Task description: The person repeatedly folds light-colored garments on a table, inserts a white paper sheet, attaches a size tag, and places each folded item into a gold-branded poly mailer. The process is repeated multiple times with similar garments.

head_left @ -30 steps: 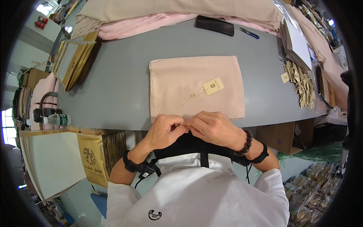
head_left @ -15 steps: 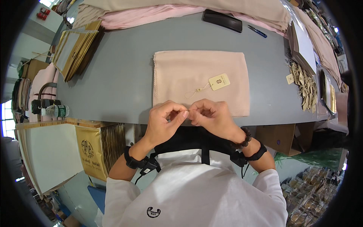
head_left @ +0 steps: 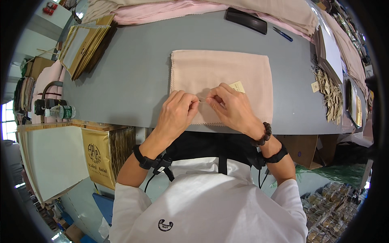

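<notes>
A folded pale pink cloth (head_left: 219, 67) with a scalloped left edge lies on the grey tabletop. Over its lower part, my left hand (head_left: 178, 111) is closed in a pinch on a thin cord (head_left: 202, 100). Just to its right, my right hand (head_left: 231, 107) pinches the same cord, thumb and forefinger close to the left fingertips. Beneath and behind my right hand lies a cream paper tag (head_left: 237, 85), mostly hidden. Whether the cord is joined to that tag I cannot tell.
Gold-brown envelopes (head_left: 85, 46) lie back left, a bottle (head_left: 60, 111) far left. Fabric (head_left: 170, 10), a black phone (head_left: 245, 21) and a pen (head_left: 282, 34) sit at the back. A bunch of small tags (head_left: 328, 97) and white boards (head_left: 330, 52) are right. Gold packets (head_left: 101, 156) stand below the table.
Both hands have moved forward from the cloth's near edge onto it, still pinched close together. The right hand now covers much of the tag, and a thin cord shows between the fingertips.
</notes>
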The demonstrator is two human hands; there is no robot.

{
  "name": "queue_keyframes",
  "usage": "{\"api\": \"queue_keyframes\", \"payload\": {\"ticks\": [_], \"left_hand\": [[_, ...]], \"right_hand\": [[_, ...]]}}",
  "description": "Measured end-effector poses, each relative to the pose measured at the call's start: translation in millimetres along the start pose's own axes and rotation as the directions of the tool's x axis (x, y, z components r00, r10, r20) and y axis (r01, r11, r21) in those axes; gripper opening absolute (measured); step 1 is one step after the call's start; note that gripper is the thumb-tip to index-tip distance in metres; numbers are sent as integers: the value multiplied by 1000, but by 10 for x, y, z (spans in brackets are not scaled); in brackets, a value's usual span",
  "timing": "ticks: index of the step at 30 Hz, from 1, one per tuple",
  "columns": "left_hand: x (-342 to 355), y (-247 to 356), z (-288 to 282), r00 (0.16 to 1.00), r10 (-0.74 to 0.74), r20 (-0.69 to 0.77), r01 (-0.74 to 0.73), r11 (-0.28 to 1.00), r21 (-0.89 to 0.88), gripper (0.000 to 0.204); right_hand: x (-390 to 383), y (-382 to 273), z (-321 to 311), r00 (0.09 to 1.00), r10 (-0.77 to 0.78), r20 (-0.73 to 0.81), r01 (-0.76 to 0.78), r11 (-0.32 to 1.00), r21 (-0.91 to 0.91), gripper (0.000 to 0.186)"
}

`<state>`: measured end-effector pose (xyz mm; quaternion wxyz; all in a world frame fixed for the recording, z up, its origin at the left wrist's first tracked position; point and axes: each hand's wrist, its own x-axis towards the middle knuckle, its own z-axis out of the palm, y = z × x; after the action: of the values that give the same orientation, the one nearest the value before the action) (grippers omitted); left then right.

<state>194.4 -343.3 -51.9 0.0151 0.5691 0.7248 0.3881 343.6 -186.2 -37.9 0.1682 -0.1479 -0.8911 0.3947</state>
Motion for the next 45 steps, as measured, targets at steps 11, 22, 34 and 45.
{"api": "queue_keyframes", "payload": {"ticks": [11, 22, 34, 45], "left_hand": [[-26, 37, -18, 993, -92, -68, 78, 980, -181, 16], [-110, 81, -41, 914, -382, 133, 398, 787, -472, 9], [-87, -81, -61, 998, -38, -43, 41, 997, 70, 9], [-132, -1, -82, 987, -143, -78, 130, 979, -154, 8]], "right_hand": [[4, 8, 71, 1000, 6, -24, -10, 991, -136, 13], [-61, -132, 152, 991, 127, 37, -132, 950, 282, 10], [-2, -11, 233, 997, -46, -54, 38, 988, -149, 10], [30, -166, 185, 999, 30, -39, -32, 999, -42, 14]]}}
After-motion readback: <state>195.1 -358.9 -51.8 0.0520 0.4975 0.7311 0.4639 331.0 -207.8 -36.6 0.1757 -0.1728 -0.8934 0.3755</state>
